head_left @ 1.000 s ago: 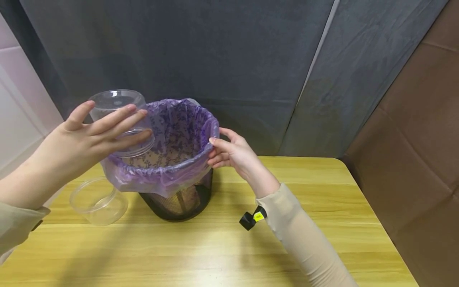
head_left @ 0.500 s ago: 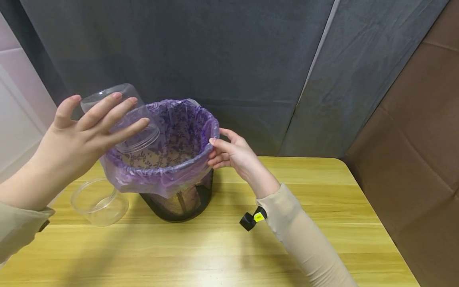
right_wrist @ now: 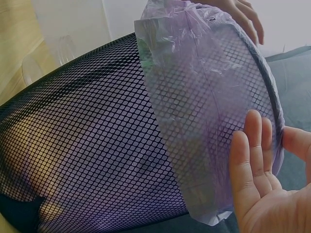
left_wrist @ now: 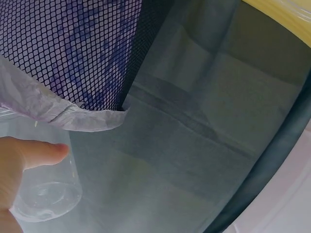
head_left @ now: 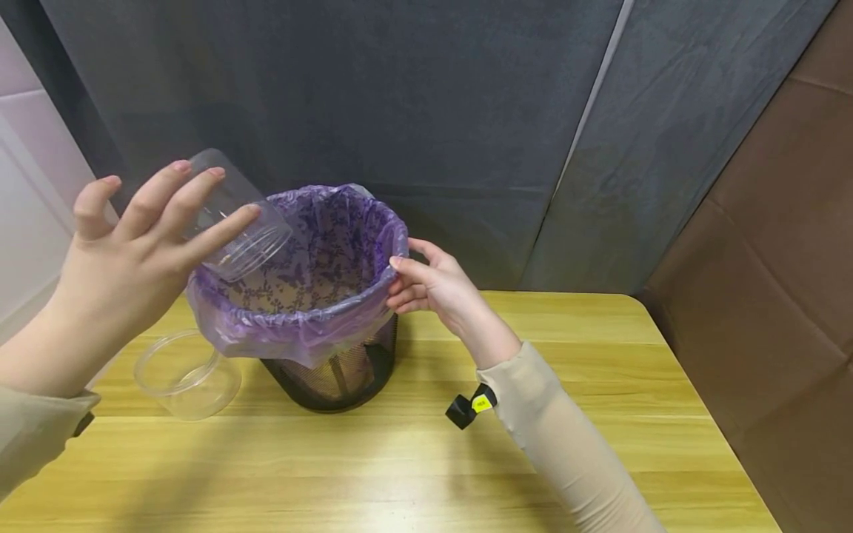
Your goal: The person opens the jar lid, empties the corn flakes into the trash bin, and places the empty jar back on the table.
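My left hand (head_left: pixel 133 252) grips a clear plastic jar (head_left: pixel 229 200) over the left side of a black mesh wastebasket (head_left: pixel 333 381). The jar is tilted, its ridged mouth lower and facing into the basket; small pale bits show near the mouth. In the left wrist view the thumb (left_wrist: pixel 43 154) lies along the jar's wall. A purple patterned bin liner (head_left: pixel 293 333) lines the basket and folds over its rim. My right hand (head_left: pixel 440 285) pinches the lined rim on the right, thumb on top and the other fingers outside, as the right wrist view also shows.
A second clear round container (head_left: pixel 189 381) stands on the wooden table (head_left: pixel 533 451), left of the basket. Grey fabric (head_left: pixel 400 89) hangs behind the table. A brown panel (head_left: pixel 766 259) borders the right side, and a whitish wall (head_left: pixel 33 170) the left.
My left hand has tilted the jar from nearly upside down toward its side, its base swinging up and left and its mouth turning toward the basket's middle. The right hand stays in place.
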Motion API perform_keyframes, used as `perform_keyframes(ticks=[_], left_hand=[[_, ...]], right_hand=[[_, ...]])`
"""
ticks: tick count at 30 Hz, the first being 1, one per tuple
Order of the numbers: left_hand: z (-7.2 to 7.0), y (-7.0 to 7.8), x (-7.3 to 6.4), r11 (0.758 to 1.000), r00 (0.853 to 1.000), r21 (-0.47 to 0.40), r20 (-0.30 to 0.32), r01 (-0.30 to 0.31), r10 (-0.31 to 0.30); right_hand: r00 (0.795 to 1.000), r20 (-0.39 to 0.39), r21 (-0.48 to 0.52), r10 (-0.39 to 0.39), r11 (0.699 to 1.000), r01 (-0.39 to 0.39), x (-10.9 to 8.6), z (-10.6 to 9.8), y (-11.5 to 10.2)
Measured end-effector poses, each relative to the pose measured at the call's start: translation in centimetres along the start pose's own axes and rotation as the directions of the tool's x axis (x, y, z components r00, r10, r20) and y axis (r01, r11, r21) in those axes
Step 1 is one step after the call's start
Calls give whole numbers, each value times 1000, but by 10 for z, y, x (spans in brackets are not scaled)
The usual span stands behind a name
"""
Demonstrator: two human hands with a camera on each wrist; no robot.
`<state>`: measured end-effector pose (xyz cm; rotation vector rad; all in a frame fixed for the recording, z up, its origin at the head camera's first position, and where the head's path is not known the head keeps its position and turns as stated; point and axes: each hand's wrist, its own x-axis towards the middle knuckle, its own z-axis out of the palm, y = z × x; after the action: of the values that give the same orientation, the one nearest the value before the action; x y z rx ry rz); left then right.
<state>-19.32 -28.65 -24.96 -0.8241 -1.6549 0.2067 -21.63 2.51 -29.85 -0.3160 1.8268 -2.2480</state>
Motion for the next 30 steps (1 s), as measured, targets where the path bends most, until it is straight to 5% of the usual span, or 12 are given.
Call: perform_keyframes(ticks=[11, 20, 30], left_hand=[[-4, 7, 2, 983, 981, -66, -82, 172, -177], [-3, 2, -9, 952, 959, -121, -4, 282, -285], [-11, -1, -16, 900, 918, -183, 66, 396, -390]], right_hand=[[1000, -5, -2, 2, 1000, -2, 0, 0, 0], [1000, -5, -1, 6, 1000, -6, -1, 1, 0], [1000, -13, -10, 11, 1000, -11, -1, 1, -1]])
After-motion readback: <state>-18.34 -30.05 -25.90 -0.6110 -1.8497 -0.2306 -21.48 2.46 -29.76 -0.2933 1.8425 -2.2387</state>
